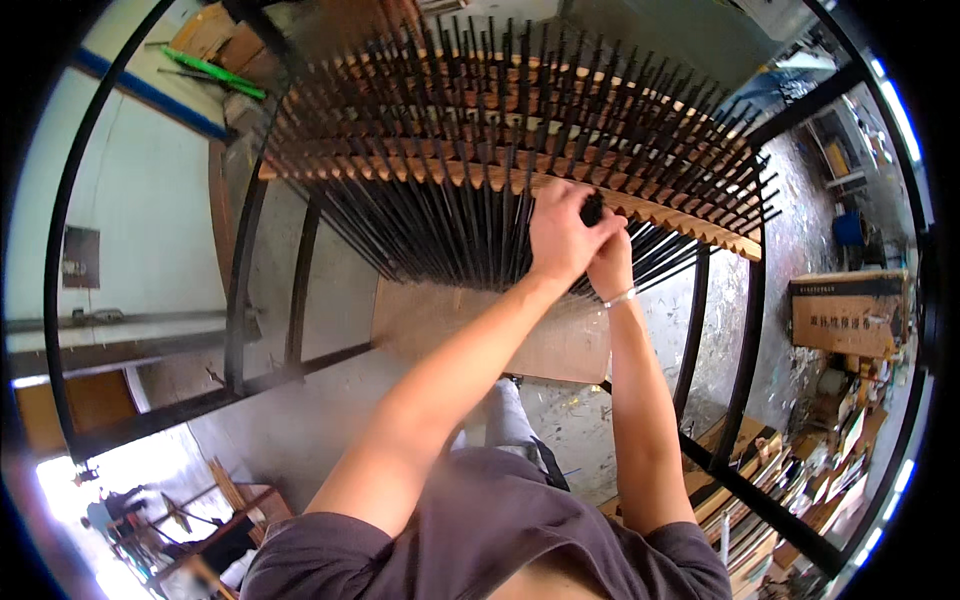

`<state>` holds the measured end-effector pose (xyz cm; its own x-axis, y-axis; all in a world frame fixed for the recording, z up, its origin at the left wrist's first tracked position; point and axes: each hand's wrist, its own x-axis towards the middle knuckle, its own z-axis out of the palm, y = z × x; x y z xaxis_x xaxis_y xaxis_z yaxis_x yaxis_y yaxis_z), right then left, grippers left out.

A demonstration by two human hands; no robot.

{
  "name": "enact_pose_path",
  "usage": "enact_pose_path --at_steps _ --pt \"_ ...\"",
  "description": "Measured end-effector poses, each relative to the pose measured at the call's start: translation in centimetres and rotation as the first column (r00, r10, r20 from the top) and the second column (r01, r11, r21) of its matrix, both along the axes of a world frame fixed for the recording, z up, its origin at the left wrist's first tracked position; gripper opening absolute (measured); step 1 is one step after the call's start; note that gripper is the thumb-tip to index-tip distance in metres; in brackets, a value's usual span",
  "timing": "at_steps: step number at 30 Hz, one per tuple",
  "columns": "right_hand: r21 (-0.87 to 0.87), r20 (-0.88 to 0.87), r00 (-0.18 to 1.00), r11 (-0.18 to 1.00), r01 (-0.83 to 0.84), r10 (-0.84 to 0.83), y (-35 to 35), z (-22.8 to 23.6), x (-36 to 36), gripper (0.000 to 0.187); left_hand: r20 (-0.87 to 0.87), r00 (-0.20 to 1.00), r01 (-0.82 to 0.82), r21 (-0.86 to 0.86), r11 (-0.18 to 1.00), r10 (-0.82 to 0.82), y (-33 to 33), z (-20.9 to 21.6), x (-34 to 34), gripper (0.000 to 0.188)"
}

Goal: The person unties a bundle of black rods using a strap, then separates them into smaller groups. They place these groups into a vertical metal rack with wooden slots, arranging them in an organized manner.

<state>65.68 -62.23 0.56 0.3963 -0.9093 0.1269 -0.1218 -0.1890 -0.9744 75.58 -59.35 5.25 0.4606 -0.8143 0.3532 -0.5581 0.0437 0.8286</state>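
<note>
Long thin black rods [440, 225] stand in rows through notched wooden bars [490, 178] on a black frame. At the front bar, right of its middle, my two hands are close together. My left hand [562, 232] is closed with its fingers curled around a dark bunch [592, 209] that looks like black rod ends. My right hand [610, 255], with a bracelet at the wrist, is against the left one. Its fingers are bent in and pinch at the same dark bunch. The fingers hide most of what they hold.
Black metal frame legs [247, 270] stand on both sides. Below the rods is a brown board [480, 320]. At the right, a cardboard box [848, 315] sits above stacked boards and clutter [790, 480]. A green strip [212, 70] lies at the upper left.
</note>
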Motion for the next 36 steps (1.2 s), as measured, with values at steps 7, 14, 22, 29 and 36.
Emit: enact_pose_path --at_steps 7,14,22,29,36 --pt "0.791 0.585 0.717 0.463 -0.4 -0.379 6.4 -5.8 -2.8 0.03 -0.384 0.892 0.193 -0.157 0.969 -0.24 5.0 -2.4 -4.9 0.024" --pt "0.703 0.206 0.979 0.696 -0.147 -0.001 14.6 -4.0 -3.6 0.035 -0.419 0.843 0.265 -0.224 0.938 -0.338 11.4 0.6 -4.7 0.019" --pt "0.343 -0.099 0.967 0.92 -0.187 0.234 16.0 -4.3 5.9 0.044 -0.393 0.885 0.17 -0.227 0.959 -0.25 14.0 3.1 5.1 0.013" --pt "-0.07 -0.253 0.964 0.993 -0.096 0.076 11.9 -3.6 9.2 0.059 -0.32 0.943 0.051 -0.119 0.992 -0.087 11.8 -5.0 12.9 0.019" --pt "-0.355 -0.182 0.899 0.879 0.318 -0.399 2.9 3.1 8.5 0.044 -0.052 0.998 -0.033 -0.223 0.974 0.021 7.2 -4.0 14.1 0.02"
